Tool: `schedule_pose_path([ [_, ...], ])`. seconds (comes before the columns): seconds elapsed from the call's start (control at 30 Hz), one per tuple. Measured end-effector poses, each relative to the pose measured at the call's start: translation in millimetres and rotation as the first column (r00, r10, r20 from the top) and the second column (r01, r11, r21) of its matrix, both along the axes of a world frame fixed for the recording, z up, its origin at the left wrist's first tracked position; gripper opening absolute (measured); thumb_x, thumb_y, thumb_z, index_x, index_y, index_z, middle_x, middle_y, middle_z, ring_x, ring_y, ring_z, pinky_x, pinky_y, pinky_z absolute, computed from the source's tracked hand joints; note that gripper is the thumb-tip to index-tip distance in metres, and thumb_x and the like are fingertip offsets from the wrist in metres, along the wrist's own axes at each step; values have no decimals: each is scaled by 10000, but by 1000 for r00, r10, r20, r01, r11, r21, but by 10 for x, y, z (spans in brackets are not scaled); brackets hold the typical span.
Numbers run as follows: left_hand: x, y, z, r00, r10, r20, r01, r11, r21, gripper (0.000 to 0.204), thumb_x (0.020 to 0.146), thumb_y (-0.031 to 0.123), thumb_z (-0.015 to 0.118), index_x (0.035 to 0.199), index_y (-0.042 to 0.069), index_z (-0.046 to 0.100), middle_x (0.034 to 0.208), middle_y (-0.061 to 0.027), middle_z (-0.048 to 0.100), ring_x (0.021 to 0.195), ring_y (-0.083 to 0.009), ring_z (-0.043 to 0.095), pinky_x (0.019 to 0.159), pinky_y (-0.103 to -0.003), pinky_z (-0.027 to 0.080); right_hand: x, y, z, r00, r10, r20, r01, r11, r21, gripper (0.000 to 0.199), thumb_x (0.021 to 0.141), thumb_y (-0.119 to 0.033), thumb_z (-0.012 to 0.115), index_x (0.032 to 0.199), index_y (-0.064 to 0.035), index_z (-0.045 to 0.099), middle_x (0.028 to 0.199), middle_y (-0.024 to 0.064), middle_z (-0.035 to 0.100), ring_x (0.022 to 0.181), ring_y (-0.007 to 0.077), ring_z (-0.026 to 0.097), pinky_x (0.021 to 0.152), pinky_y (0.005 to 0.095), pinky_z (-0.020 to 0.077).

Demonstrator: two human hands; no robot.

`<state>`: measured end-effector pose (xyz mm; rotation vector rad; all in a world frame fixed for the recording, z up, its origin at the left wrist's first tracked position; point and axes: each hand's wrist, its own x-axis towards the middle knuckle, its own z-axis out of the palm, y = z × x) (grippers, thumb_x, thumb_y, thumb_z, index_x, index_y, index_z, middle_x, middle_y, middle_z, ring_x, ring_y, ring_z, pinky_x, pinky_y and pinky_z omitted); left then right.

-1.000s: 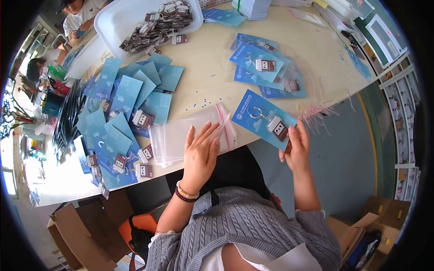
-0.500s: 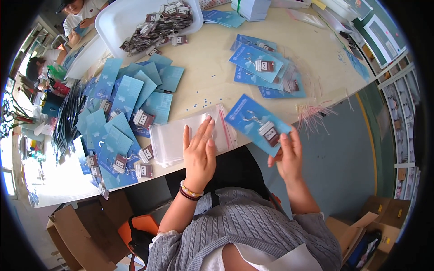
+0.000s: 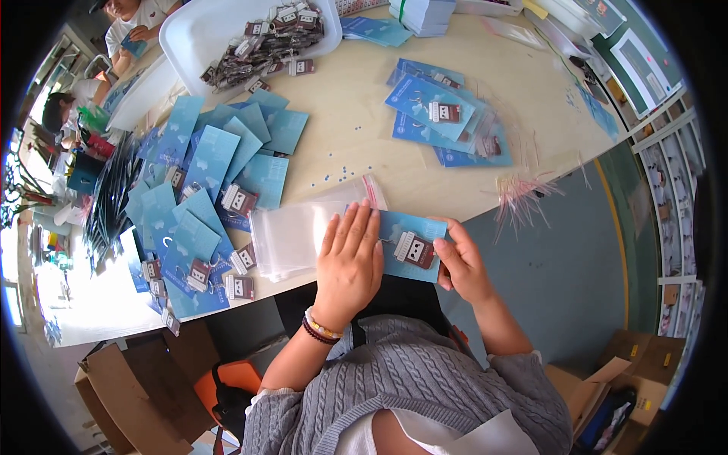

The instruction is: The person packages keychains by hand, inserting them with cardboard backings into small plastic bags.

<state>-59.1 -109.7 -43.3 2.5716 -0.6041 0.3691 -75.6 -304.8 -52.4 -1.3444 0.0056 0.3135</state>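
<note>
A blue card [image 3: 393, 224] with a brown-and-white cup-shaped keychain [image 3: 415, 250] on it lies level at the table's front edge. My right hand [image 3: 464, 265] pinches its right end between thumb and fingers. My left hand [image 3: 349, 254] is flat, fingers stretched out, over the card's left end and the stack of clear plastic bags [image 3: 288, 235]. Those fingers hide where card and bags meet, so I cannot tell whether the card's end is inside a bag. A reddish strip edges the bags' right side.
Blue cards [image 3: 212, 159] with keychains are heaped at the left. Bagged cards [image 3: 428, 114] lie at the back right. A white bin [image 3: 176, 45] holds many keychains. Pink strips [image 3: 523, 189] hang over the table's right edge. Two other people work at the far left.
My right hand has brought the card left and down to the bags, turning it level. My left hand has shifted right, its fingers now over the card's left end.
</note>
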Motion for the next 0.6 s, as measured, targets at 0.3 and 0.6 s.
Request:
schedule_pose_path([
  [0.3, 39, -354, 58, 952, -275, 137, 272, 962, 36, 460, 801, 187, 542, 1216, -2, 486, 1310, -149, 447, 1225, -250, 426, 1045, -426, 267, 244, 211, -170, 999, 34, 11, -35, 967, 251, 390, 915, -168, 476, 1281, -67, 390, 1173, 112, 509, 1070, 214, 517, 865, 302, 430],
  [0.6, 277, -593, 274, 926, -258, 274, 258, 965, 37, 690, 755, 353, 625, 1356, 179, 331, 1417, -150, 289, 1306, -294, 296, 1032, -580, 172, 946, -447, 29, 975, -62, 215, 47, 996, 72, 380, 856, -218, 569, 1197, -61, 508, 984, 7, 573, 816, 100, 548, 651, 234, 453],
])
